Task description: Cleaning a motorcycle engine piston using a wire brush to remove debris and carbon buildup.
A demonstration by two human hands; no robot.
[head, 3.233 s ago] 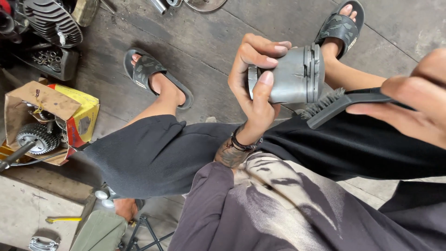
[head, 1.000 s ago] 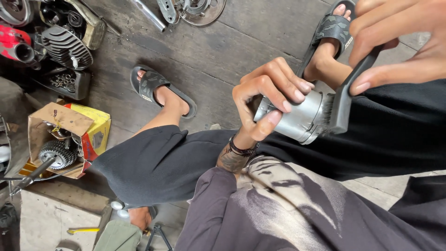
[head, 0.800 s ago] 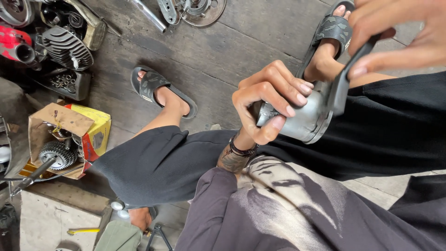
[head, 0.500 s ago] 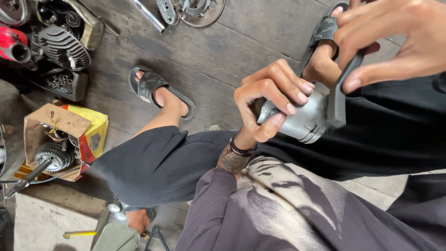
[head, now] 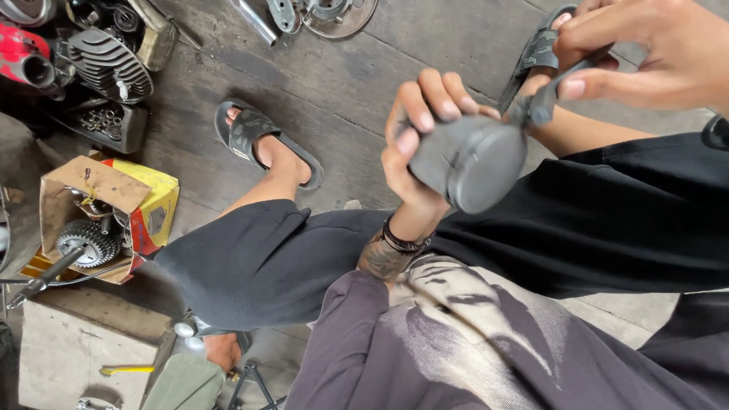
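My left hand [head: 420, 125] grips a grey metal piston [head: 471, 171] above my lap, its round flat crown turned towards the camera. A dark band sits on that wrist. My right hand [head: 657, 53], at the top right, pinches the handle of a black brush [head: 548, 93]. The brush head touches the piston's upper right edge. I sit in black shorts, with both feet in dark sandals [head: 266, 144] on the floor.
An open cardboard box [head: 114, 209] holding a toothed wheel stands at the left. A finned engine cylinder [head: 110, 64] and a red part [head: 26, 61] lie at the top left. Metal parts [head: 326, 11] lie at the top. A yellow-handled tool [head: 125, 370] lies at the bottom left.
My left hand has turned the piston from side-on until its crown faces the camera. My right hand has shifted the brush from the piston's side to its upper edge.
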